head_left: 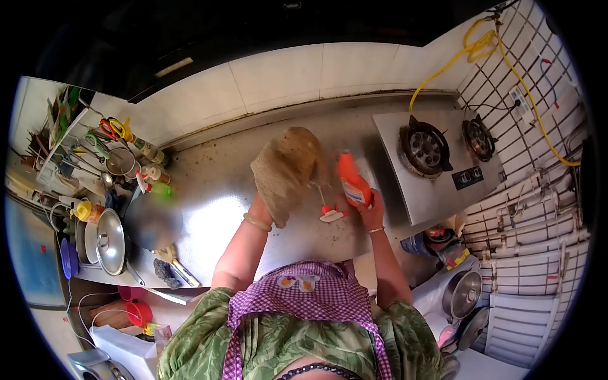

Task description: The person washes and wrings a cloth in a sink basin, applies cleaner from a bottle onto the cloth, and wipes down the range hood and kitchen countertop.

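My left hand [261, 208] is mostly hidden under a brown cloth [288, 171], which it holds above the steel counter; its fingers do not show. My right hand [372, 212] is closed around the lower part of an orange bottle [352, 178], whose narrow end points away from me. On the near side of the bottle, between my hands, is a red and white spray trigger head [332, 214]. A thin dip tube runs from it toward the cloth. The trigger head is apart from the bottle.
To the right stands a two-burner gas stove [437, 155] with a yellow hose [484, 44]. On the left are a wok [152, 221], a pot lid [111, 242], a brush [170, 256], a green spray bottle [158, 189] and hanging utensils. The steel counter [212, 231] has dark specks.
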`<state>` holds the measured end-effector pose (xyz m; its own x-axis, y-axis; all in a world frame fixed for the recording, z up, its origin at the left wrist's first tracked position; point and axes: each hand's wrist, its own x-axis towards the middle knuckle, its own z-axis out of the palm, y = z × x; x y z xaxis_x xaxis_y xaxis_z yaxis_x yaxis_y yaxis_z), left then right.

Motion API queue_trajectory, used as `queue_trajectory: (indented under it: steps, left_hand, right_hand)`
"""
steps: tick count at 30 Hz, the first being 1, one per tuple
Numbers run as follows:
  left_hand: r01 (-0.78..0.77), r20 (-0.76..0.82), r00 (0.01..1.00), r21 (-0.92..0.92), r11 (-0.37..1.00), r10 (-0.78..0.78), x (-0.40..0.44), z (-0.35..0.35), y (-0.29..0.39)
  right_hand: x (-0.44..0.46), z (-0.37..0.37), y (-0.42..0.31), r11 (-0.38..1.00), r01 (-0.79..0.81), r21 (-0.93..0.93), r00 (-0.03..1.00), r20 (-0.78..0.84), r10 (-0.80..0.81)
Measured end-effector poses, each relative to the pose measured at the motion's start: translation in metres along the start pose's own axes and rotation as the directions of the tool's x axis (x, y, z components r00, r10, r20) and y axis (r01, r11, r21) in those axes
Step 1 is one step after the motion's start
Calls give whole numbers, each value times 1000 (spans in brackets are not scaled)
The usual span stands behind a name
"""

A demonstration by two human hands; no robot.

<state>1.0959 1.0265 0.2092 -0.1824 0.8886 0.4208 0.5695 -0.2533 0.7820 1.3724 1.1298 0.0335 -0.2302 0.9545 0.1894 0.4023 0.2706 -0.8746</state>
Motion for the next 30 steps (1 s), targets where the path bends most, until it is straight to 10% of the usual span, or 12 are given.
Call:
queue_trajectory:
  steps: [7, 10, 13, 16, 20, 23, 28, 30]
  left_hand:
    - [-71, -82, 992, 271, 960, 96, 2, -9, 19]
    - [77, -76, 993, -122, 990, -87, -13, -3, -11]
    - [101, -56, 992, -172, 980, -112, -8, -19, 2]
    - [102, -45, 993, -151, 983, -110, -15, -20, 15]
    - [58, -47, 996, -313, 948, -77, -20, -31, 45]
    - [81, -9, 996, -163, 983, -83, -28, -35, 30]
    - [103, -65, 991, -164, 981, -115, -39, -42, 22]
    - [225, 1, 967, -462, 858, -254, -45, -44, 4]
  right_hand:
    - [-13, -13, -13, 991, -123, -56, 992, -27, 122]
    - [-25, -13, 33, 985, -102, -141, 986, -142, 82]
    - [-45, -39, -53, 956, -260, 138, 959, 149, 239]
    - [-62, -22, -137, 779, -381, 498, 911, 346, 225]
    - [-24, 72, -62, 271, -493, 827, 870, 470, 149]
    - [4, 82, -160, -294, -798, 526, 603, 677, -422]
    - [3, 105, -176, -339, -729, 595, 683, 666, -299]
    - [3, 107, -171, -318, -722, 614, 691, 656, -304]
